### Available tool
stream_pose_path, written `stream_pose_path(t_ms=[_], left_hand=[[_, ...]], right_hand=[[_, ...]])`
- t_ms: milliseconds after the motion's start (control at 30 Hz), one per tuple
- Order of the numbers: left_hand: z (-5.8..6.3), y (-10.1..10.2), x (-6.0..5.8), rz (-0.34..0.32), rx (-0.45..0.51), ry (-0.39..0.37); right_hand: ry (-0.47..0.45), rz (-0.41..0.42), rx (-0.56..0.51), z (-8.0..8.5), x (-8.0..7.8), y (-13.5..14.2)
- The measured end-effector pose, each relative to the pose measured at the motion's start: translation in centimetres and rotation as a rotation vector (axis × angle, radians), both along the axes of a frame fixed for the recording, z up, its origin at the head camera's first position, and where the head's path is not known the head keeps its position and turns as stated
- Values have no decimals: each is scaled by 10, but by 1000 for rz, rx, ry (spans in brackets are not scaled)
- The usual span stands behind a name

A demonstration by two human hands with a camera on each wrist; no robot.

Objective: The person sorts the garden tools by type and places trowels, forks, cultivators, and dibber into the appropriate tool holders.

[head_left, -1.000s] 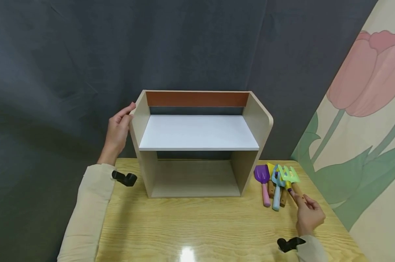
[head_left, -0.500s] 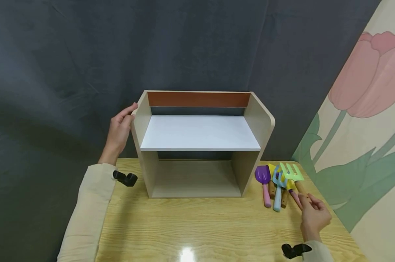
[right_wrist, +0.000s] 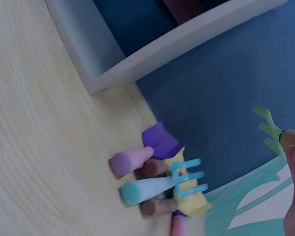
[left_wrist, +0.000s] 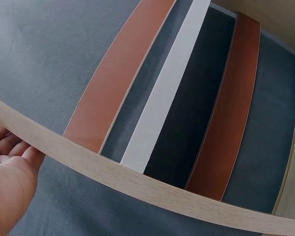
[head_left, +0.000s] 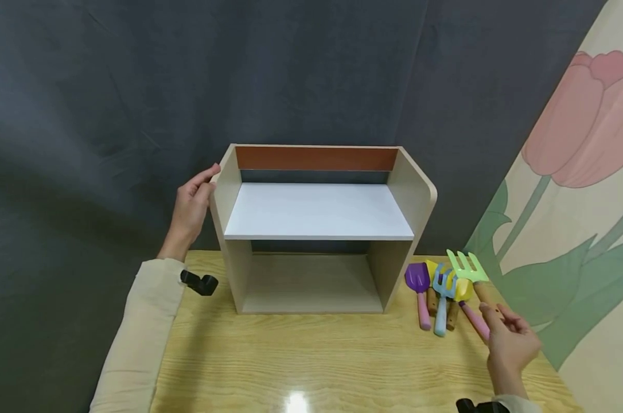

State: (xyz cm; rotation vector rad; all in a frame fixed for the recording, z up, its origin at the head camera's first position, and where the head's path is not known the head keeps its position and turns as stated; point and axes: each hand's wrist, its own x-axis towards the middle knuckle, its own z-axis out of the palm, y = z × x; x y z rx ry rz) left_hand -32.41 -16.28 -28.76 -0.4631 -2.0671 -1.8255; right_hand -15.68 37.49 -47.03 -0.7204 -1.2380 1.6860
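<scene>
Green rake point(head_left: 477, 276), handle point(head_left: 485, 295) between right fingers point(head_left: 491, 318), tines point(head_left: 468, 272) beyond

The desk point(head_left: 291, 350) is shiny yellow wood with wavy lines. A little shelf point(head_left: 319, 212) stands on it. Near the shelf, toy tools lie in a bunch: a purple shovel point(head_left: 419, 282) with a pink handle point(head_left: 424, 312), brown handles point(head_left: 452, 316), yellow blades point(head_left: 464, 290), and a blue fork point(head_left: 441, 315) partly over them.

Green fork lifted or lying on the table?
Lifted: the right wrist view shows the green fork in the right hand, clear of the other tools.
</scene>
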Motion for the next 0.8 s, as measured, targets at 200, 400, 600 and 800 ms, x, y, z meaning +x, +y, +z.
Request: stream_pose_path(t_ms=[200, 400, 600, 800], left_hand=[[2, 0, 0, -11, 3, 16], [5, 2, -1, -11, 8, 19], [5, 3, -1, -14, 17, 12], [4, 2, 0, -7, 13, 16]], right_hand=[[103, 11, 21, 21, 6, -6], [131, 27, 29, 40, 13, -11], [161, 62, 19, 56, 20, -13], [197, 61, 20, 74, 25, -20]])
